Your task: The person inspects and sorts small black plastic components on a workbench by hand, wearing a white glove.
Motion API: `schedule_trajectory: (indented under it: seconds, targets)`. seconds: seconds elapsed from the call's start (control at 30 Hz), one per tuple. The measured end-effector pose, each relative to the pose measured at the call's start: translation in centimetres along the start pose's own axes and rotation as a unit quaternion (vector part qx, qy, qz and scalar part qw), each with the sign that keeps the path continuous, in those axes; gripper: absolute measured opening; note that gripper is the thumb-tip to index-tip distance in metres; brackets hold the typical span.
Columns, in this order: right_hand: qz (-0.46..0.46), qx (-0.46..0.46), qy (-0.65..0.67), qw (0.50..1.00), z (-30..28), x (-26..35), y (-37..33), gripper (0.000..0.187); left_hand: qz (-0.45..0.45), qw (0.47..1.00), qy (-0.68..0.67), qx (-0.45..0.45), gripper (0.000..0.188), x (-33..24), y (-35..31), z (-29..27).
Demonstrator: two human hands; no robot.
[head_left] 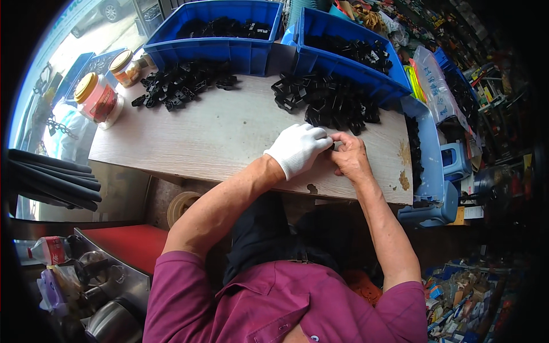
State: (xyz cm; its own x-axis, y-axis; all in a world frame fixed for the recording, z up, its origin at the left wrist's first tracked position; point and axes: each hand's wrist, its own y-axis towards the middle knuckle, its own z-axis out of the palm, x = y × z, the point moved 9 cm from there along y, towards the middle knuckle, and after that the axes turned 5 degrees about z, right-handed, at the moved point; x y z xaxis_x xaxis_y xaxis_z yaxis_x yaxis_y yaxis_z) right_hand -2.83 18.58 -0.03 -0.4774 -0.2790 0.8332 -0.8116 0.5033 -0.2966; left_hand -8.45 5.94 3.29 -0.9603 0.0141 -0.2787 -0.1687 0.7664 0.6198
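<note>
My left hand (pixel 298 150), in a white knit glove, meets my bare right hand (pixel 350 157) over the front of the table. The fingertips of both are closed around a small black part (pixel 332 147); only a dark bit of it shows between them, so its shape is hidden. Just beyond my hands lies a heap of black plastic parts (pixel 329 102), glossy and angular. Farther left on the tabletop is a second heap of similar black parts (pixel 178 86).
Two blue bins (pixel 209 51) (pixel 349 71) holding black parts stand along the table's far edge. Lidded jars (pixel 98 100) sit at its left corner. A light blue container (pixel 426 143) and stools (pixel 434 208) adjoin the right edge of the pale table (pixel 229 131).
</note>
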Motion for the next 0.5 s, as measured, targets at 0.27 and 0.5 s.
schedule_trajectory:
  seconds: [0.27,0.5]
  targets:
    - [0.015,0.026,-0.006,1.0,0.1,-0.4,0.1,0.031,-0.004,0.999,0.044,0.015,0.027,-0.5,-0.9,0.0]
    - [-0.007,0.039,0.027,0.999,-0.2,-0.4,-0.3,0.027,-0.036,0.997,-0.001,-0.066,0.024,-1.5,-0.8,-3.0]
